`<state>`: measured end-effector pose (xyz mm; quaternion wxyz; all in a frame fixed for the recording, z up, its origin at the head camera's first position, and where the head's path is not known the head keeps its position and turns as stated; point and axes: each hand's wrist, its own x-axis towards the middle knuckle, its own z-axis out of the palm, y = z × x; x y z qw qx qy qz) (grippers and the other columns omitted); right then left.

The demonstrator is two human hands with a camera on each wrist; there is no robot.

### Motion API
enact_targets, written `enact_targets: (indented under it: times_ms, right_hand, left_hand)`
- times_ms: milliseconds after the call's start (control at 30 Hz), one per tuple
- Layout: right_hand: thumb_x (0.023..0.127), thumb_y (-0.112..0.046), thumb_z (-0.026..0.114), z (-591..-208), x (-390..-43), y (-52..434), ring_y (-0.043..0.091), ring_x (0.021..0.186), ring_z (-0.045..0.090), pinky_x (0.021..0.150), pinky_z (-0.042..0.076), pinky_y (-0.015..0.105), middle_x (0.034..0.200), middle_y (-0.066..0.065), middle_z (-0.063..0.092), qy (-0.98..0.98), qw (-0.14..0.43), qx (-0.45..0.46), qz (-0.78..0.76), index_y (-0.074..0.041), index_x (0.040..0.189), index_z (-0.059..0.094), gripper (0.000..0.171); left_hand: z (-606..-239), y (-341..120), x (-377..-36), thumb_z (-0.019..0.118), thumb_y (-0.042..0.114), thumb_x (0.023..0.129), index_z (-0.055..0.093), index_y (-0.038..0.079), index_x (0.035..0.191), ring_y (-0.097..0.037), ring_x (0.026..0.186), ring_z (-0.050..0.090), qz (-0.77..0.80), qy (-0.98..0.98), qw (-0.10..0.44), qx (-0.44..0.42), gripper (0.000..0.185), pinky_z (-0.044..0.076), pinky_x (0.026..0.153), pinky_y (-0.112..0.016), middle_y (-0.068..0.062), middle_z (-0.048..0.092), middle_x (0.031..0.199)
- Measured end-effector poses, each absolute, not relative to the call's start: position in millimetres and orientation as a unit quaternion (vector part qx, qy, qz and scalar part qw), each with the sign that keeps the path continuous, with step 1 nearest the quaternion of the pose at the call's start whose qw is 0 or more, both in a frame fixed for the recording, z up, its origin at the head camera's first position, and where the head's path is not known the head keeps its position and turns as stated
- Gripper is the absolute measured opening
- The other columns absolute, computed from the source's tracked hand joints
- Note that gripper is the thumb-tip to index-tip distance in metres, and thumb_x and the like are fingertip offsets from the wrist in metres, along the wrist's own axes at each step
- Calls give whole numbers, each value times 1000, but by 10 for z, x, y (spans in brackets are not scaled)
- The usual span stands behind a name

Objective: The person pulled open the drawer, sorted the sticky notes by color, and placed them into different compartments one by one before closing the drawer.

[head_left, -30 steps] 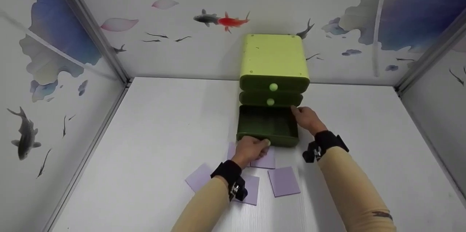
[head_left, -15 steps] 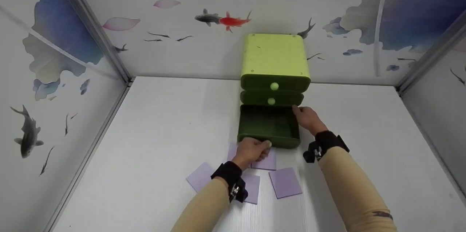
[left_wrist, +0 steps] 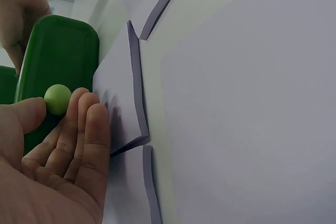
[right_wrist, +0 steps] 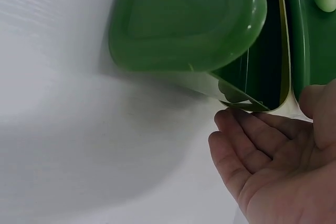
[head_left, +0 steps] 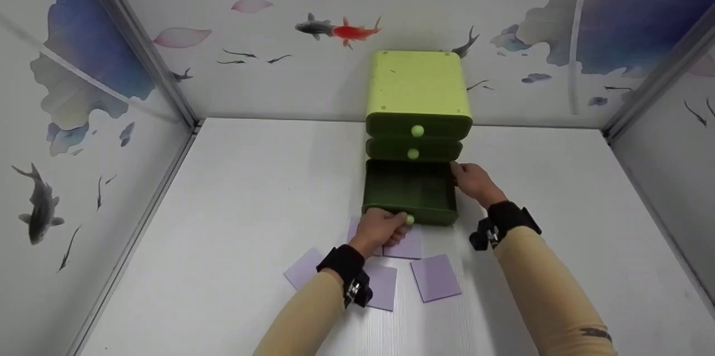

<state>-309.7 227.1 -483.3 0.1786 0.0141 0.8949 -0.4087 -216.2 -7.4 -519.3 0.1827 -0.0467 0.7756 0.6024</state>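
Note:
A green drawer cabinet stands against the back wall, with a yellow-green top (head_left: 416, 85) and dark green drawers. Its bottom drawer (head_left: 410, 215) is pulled out, and the bare inside shows. My left hand (head_left: 380, 230) has its thumb and index finger at either side of that drawer's round light-green knob (left_wrist: 58, 99); the other fingers are loosely extended. At the cabinet's right side, my right hand (head_left: 473, 181) touches the lower corner with nearly straight fingers. Its thumb (right_wrist: 312, 100) is by the edge of the middle drawer front (head_left: 413, 151).
Several flat lilac rectangular pieces lie in front of the drawer, one at the right (head_left: 435, 278) and one at the left (head_left: 304, 269). Others are partly under my left hand and arm. Printed walls (head_left: 268, 82) enclose the white table (head_left: 240, 205) at the back and sides.
My left hand has shifted slightly left, so more of the knob shows in the head view. The drawer stays pulled out, and my right hand keeps its place at the cabinet's side.

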Motion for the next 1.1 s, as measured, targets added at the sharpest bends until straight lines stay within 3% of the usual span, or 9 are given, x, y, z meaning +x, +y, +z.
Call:
enact_targets:
  times_ms: [200, 500, 733, 933, 1100]
  right_hand:
    - [108, -35, 23, -4816, -3063, 2320, 37, 121, 51, 103, 41, 48, 132, 28, 52, 902, 172, -3, -396, 8, 136, 47, 57]
    - [108, -26, 29, -4815, -2917, 2485, 39, 117, 54, 96, 44, 49, 127, 29, 56, 924, 154, -43, -348, 9, 139, 44, 50]
    - [105, -21, 40, -4850, -2743, 2625, 36, 105, 63, 87, 50, 45, 112, 24, 67, 941, 141, -82, -298, 7, 124, 59, 39]
    - [98, -14, 54, -4899, -2544, 2717, 16, 75, 60, 65, 46, 30, 85, 11, 69, 938, 168, -140, -269, 0, 98, 69, 22]
    - [94, -11, 57, -4906, -2409, 2715, 12, 67, 54, 61, 44, 28, 76, 6, 65, 928, 197, -178, -261, -4, 90, 71, 17]
  left_hand:
    - [-5120, -241, -2177, 60, 23, 97, 75, -4, 90, -18, 68, 68, 573, 795, 197, -33, 32, 58, 64, -31, -19, 74, 86]
    - [-5049, -519, -2201, 61, 11, 87, 76, -3, 84, -12, 57, 58, 497, 848, 186, 2, 21, 46, 51, -21, -16, 72, 76]
    - [-5024, -693, -2252, 63, 9, 83, 76, 0, 83, -10, 56, 49, 422, 894, 147, 34, 15, 39, 53, -21, -6, 65, 67]
    - [-4930, -844, -2327, 62, 12, 88, 76, 1, 96, -12, 66, 62, 422, 895, 147, 5, 20, 42, 55, -19, -14, 75, 86]
    - [-4825, -927, -2414, 59, 16, 92, 75, 2, 102, -17, 77, 70, 431, 892, 133, -30, 23, 46, 57, -19, -11, 75, 91]
